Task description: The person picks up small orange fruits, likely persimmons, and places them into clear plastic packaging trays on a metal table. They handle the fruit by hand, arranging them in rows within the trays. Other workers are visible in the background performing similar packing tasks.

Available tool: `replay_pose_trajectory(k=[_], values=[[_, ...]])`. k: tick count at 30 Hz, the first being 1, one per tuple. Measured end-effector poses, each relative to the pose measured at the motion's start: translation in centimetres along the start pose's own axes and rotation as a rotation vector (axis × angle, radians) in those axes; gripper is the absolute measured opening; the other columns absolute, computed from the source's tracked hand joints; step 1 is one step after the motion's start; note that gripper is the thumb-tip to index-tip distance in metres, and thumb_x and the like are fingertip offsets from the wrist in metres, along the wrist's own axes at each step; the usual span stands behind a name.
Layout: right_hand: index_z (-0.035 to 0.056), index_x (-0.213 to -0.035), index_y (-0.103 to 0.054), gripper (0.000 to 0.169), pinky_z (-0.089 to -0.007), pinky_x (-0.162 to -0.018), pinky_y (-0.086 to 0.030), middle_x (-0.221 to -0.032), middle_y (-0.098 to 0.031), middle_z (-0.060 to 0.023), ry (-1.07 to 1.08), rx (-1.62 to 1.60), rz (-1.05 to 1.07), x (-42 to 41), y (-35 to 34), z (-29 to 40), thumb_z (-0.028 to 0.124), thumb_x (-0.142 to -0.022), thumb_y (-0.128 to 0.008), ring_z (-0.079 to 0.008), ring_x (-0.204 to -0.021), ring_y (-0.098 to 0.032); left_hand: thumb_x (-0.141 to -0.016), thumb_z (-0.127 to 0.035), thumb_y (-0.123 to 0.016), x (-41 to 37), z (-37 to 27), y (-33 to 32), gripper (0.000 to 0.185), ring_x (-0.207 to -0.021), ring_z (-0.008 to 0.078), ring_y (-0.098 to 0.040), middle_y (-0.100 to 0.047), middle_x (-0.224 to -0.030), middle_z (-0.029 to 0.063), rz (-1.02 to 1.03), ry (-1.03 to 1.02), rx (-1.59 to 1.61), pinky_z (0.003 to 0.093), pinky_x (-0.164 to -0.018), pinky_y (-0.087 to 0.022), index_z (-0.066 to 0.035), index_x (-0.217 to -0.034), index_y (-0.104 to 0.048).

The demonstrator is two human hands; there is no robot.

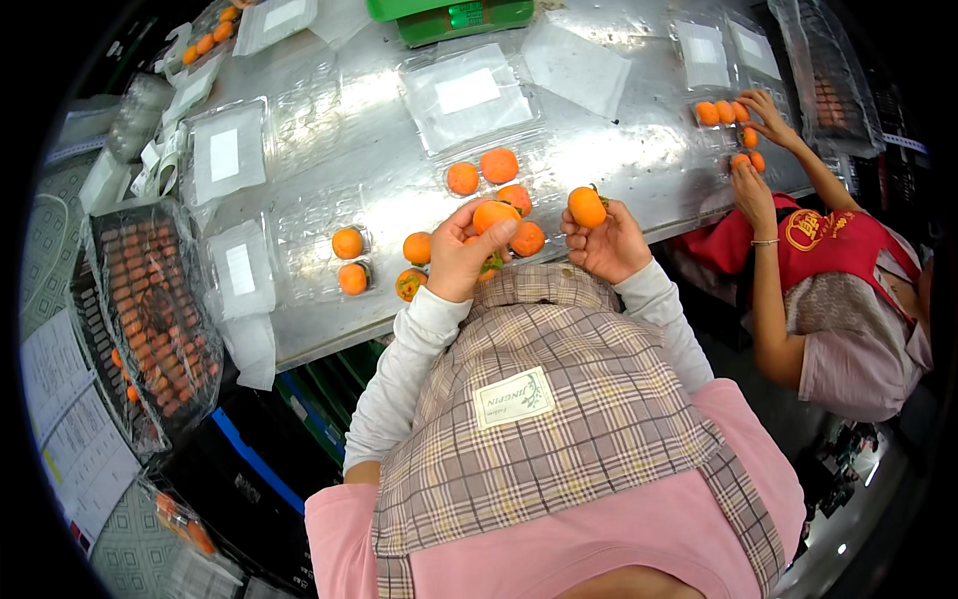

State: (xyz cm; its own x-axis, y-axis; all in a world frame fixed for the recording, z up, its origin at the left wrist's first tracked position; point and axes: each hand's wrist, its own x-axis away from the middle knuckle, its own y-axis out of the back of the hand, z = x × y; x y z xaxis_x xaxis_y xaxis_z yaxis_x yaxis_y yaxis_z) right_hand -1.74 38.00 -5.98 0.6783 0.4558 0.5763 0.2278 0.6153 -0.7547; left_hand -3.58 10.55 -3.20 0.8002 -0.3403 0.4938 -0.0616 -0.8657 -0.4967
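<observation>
My left hand (pixel 458 254) holds an orange persimmon (pixel 491 215) between thumb and fingers, above several others near the table's front edge. A second persimmon (pixel 587 207) is gripped in my right hand (pixel 615 243), its green calyx turned to the right. Beyond my left hand, persimmons (pixel 499 165) sit in a clear plastic tray, partly hidden by the hand. Just left of it lie loose-looking persimmons (pixel 417 248), one with its calyx up (pixel 410 284). Farther left, two persimmons (pixel 347 243) rest in another clear compartment tray (pixel 303 254).
The metal table (pixel 367 142) carries stacked clear trays with white pads (pixel 464 97) and a green scale (pixel 464 26) at the back. A plastic-lined crate of persimmons (pixel 157 299) stands at left. On the right, a co-worker's hands (pixel 771 120) handle persimmons (pixel 724 112).
</observation>
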Motion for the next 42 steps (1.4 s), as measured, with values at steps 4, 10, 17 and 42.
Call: replay_pose_trajectory(k=[4, 10, 17, 42], values=[[0.0003, -0.117, -0.064, 0.049, -0.0293, -0.069, -0.047, -0.101, -0.067, -0.0073, 0.062, 0.118, -0.103, 0.1, -1.6, -0.1, 0.043, -0.101, -0.047, -0.0145, -0.077, -0.056, -0.088, -0.007, -0.08, 0.3, -0.2, 0.1, 0.049, -0.087, 0.0142, -0.068, -0.07, -0.11, 0.0082, 0.021, -0.014, 0.09, 0.0292, -0.071, -0.058, -0.001, -0.131, -0.058], [0.0057, -0.098, -0.076, 0.043, -0.0378, -0.078, -0.053, -0.095, -0.07, -0.0094, 0.317, 1.672, -0.595, -0.4, 0.4, -0.7, 0.047, -0.089, -0.067, -0.0257, -0.082, -0.068, -0.087, -0.007, -0.081, 0.9, -1.0, -0.2, 0.052, -0.086, 0.0138, -0.067, -0.068, -0.107, 0.0068, 0.017, -0.076, 0.0, 0.0276, -0.071, -0.058, -0.002, -0.133, -0.057], [0.0086, -0.132, -0.063, 0.06, -0.0401, -0.09, -0.055, -0.122, -0.064, -0.0135, 0.595, 1.695, -0.386, 1.0, -6.0, 0.0, 0.028, -0.078, -0.081, -0.0304, -0.104, -0.068, -0.087, -0.012, -0.083, 0.7, -0.3, 0.5, 0.047, -0.075, 0.0137, -0.067, -0.069, -0.1, 0.0062, -0.035, -0.06, -0.01, 0.0269, -0.069, -0.057, 0.0, -0.126, -0.059], [0.0068, -0.142, -0.058, 0.06, -0.0313, -0.079, -0.053, -0.121, -0.064, -0.0083, 0.544, 1.371, -0.162, -3.2, -9.7, -1.6, 0.013, -0.085, -0.077, -0.0162, -0.097, -0.062, -0.098, -0.051, -0.066, 3.1, -2.2, 9.6, 0.047, -0.072, 0.0217, -0.066, -0.067, -0.094, 0.0101, -0.231, -0.116, 0.508, 0.0361, -0.064, -0.055, -0.007, -0.114, -0.061]])
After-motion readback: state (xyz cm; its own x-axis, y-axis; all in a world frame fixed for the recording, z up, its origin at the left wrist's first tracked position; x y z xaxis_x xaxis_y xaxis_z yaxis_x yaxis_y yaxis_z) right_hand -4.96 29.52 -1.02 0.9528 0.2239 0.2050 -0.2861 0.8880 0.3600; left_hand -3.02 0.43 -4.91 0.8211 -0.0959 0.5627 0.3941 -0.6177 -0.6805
